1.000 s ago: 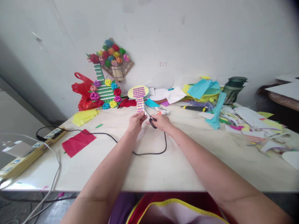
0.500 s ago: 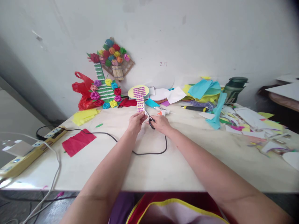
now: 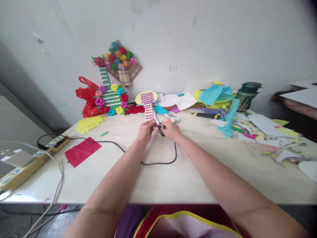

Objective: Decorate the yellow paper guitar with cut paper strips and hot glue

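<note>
The left hand (image 3: 146,130) pinches a small white paper piece (image 3: 156,120), and the right hand (image 3: 172,131) is closed around black-handled scissors (image 3: 161,131), all toward the worktop's (image 3: 178,185) back edge, near its middle. The pale worktop looks faintly smudged. A yellow power strip (image 3: 47,157) lines its left edge; paper scraps (image 3: 261,120) cover its right. The grey-white wall (image 3: 210,39) bears handwritten "217"; lettering on the green bottle (image 3: 248,92), back right, is too small to read.

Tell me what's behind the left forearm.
A black cord shows on both sides of the left forearm, lying on the pale tabletop. The forearm covers the stretch between, so its path there can't be seen.
</note>
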`<state>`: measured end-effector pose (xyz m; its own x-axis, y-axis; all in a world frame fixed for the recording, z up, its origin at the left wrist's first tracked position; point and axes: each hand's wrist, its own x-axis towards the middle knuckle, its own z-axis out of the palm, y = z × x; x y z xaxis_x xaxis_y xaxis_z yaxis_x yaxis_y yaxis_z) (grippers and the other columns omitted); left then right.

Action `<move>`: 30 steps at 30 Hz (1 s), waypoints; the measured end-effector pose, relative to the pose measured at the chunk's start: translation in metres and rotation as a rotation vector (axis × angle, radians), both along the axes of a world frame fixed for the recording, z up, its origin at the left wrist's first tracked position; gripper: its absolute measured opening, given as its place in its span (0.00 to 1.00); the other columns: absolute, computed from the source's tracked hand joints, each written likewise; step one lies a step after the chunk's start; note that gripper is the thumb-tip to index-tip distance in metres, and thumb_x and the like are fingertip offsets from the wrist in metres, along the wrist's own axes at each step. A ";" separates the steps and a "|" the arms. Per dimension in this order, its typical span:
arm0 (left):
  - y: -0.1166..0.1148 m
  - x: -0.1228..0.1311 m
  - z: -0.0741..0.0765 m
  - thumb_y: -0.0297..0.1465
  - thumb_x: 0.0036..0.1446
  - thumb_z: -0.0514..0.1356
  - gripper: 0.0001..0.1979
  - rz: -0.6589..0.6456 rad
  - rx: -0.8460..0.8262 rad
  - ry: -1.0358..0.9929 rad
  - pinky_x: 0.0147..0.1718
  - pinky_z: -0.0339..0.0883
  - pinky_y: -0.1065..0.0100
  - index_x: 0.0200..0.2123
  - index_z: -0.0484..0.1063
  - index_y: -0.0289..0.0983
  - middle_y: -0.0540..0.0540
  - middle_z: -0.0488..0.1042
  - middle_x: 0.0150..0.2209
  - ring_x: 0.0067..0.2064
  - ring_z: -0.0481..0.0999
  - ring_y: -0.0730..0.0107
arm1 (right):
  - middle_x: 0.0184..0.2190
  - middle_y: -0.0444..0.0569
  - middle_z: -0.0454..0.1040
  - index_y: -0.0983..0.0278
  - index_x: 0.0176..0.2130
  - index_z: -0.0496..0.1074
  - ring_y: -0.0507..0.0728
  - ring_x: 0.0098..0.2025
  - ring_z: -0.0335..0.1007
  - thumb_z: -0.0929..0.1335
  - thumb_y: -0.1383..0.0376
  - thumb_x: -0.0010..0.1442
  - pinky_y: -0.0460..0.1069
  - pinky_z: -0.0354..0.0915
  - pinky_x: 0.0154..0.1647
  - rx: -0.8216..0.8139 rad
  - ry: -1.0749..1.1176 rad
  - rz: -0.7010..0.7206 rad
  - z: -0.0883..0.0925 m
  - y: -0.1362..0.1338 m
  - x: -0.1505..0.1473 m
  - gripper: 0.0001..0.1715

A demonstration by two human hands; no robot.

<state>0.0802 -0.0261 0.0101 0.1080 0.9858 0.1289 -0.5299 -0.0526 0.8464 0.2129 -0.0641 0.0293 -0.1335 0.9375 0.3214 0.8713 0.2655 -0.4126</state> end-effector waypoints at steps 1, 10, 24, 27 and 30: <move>0.000 0.000 0.000 0.26 0.37 0.67 0.08 0.004 -0.003 0.000 0.21 0.59 0.73 0.24 0.72 0.30 0.49 0.70 0.19 0.21 0.68 0.76 | 0.31 0.46 0.76 0.57 0.35 0.74 0.54 0.35 0.70 0.60 0.45 0.55 0.45 0.54 0.28 0.009 0.007 0.009 -0.001 0.000 0.000 0.24; 0.002 -0.002 -0.001 0.27 0.37 0.68 0.09 0.012 -0.010 0.008 0.22 0.61 0.73 0.24 0.73 0.30 0.48 0.70 0.19 0.21 0.69 0.76 | 0.30 0.48 0.76 0.59 0.37 0.74 0.54 0.35 0.70 0.60 0.49 0.57 0.45 0.55 0.29 0.058 0.030 0.066 -0.009 0.005 0.000 0.22; 0.000 0.000 -0.003 0.28 0.36 0.67 0.08 -0.037 0.016 0.062 0.23 0.59 0.72 0.23 0.73 0.30 0.48 0.70 0.21 0.22 0.67 0.77 | 0.32 0.45 0.76 0.56 0.38 0.74 0.54 0.35 0.70 0.61 0.49 0.56 0.45 0.54 0.28 0.004 -0.001 0.010 0.000 0.000 0.003 0.21; 0.000 -0.001 -0.002 0.28 0.36 0.67 0.08 -0.045 0.027 0.070 0.23 0.59 0.73 0.24 0.73 0.31 0.48 0.71 0.22 0.23 0.67 0.77 | 0.31 0.45 0.76 0.57 0.36 0.74 0.54 0.34 0.70 0.61 0.49 0.55 0.45 0.54 0.27 0.020 0.010 0.010 0.001 0.001 0.005 0.20; 0.000 -0.002 -0.001 0.28 0.37 0.67 0.08 -0.042 0.041 0.065 0.24 0.59 0.72 0.24 0.73 0.31 0.47 0.71 0.22 0.23 0.68 0.76 | 0.30 0.45 0.76 0.56 0.37 0.74 0.55 0.34 0.70 0.61 0.49 0.55 0.45 0.54 0.28 0.054 0.013 0.016 0.002 0.001 0.005 0.21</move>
